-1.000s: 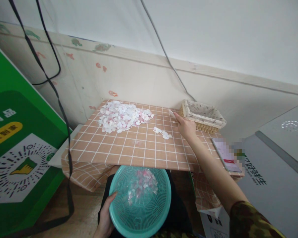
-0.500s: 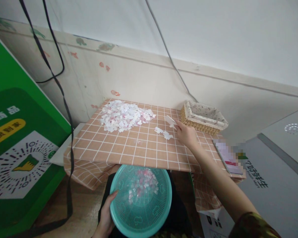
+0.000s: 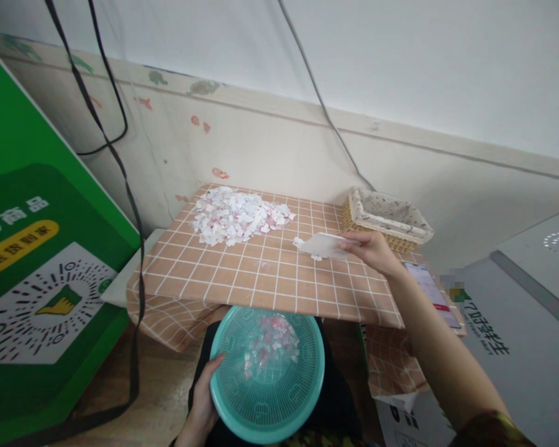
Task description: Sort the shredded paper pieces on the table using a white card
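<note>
My left hand [image 3: 204,397] grips the rim of a round teal plastic colander [image 3: 265,406] on my lap, just below the table's front edge. Inside it lies a heap of small pinkish-white paper scraps [image 3: 272,347]. Over the right part of the table, my right hand [image 3: 372,251] pinches a flat white card or scraper-like sheet [image 3: 323,244] by one end. Under and beside that sheet, a few white paper scraps [image 3: 317,257] show partly. A large pile of white and pink paper scraps [image 3: 237,214] sits at the table's back left.
The table wears a brown checked cloth [image 3: 242,279]. A wicker basket with cloth lining [image 3: 386,217] stands at the back right, and a phone [image 3: 431,295] lies on the right edge. A green sign panel [image 3: 88,217] and dark hanging straps [image 3: 135,248] are at left.
My right hand has turned and moved slightly right, so the white sheet now lies broadside over the small scraps. My left hand still holds the colander.
</note>
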Motion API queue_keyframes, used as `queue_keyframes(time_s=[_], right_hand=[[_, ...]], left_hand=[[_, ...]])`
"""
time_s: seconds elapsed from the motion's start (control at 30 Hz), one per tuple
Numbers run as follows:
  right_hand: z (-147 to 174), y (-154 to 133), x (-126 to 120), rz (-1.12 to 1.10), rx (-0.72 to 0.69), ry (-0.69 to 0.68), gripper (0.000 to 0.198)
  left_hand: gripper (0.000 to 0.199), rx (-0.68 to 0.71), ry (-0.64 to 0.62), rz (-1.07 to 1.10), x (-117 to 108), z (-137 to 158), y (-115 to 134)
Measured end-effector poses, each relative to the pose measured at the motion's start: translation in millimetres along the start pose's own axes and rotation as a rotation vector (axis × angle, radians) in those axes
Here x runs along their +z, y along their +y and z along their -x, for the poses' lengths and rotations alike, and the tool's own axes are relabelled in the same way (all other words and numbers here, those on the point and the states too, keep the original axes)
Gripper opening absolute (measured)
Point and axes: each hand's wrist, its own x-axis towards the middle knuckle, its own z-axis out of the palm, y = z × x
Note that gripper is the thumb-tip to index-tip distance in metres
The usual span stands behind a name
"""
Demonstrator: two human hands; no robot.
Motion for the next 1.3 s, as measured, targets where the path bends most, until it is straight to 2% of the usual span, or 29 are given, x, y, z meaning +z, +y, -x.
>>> queue_keyframes(time_s=[0.1,0.23,0.4,0.57,0.7,0.8,0.93,1.07,1.17,1.3], right_hand=[[-3,2,-7,-0.097,0.082,-0.227,0.038],[-21,3,0,-0.116,0.072,-0.288,0.039],[-40,-7,19,-0.079,-0.004,-0.234,0.044],[-32,-28,59,-0.027,-0.087,-0.092,0.038],[-24,-30,84,0.017,-0.071,-0.003,0.037],[-21,-20,84,-0.018,-0.042,-0.001,0.039],[-19,-9,78,-0.059,-0.003,0.016,0.042],[-20,-10,77,-0.111,0.007,-0.128,0.041],[-18,-14,78,-0.151,0.018,-0.102,0.041],[-8,-14,83,-0.191,0.056,-0.092,0.044]], left_hand=[[0.018,-0.004,0.004,-0.004,-1,-1,0],[0.016,0.034,-0.010,-0.011,0,0,0],[0.019,0.042,-0.015,-0.032,3,3,-1],[0.018,0.087,0.012,-0.031,6,12,5],[0.017,0.086,0.044,-0.039,8,20,15],[0.018,0.074,0.001,-0.031,9,24,24],[0.018,0.127,0.004,-0.054,8,27,33],[0.019,0.136,0.034,-0.071,8,32,42],[0.015,0.163,0.065,-0.081,10,38,49],[0.017,0.132,0.010,-0.101,14,44,55]])
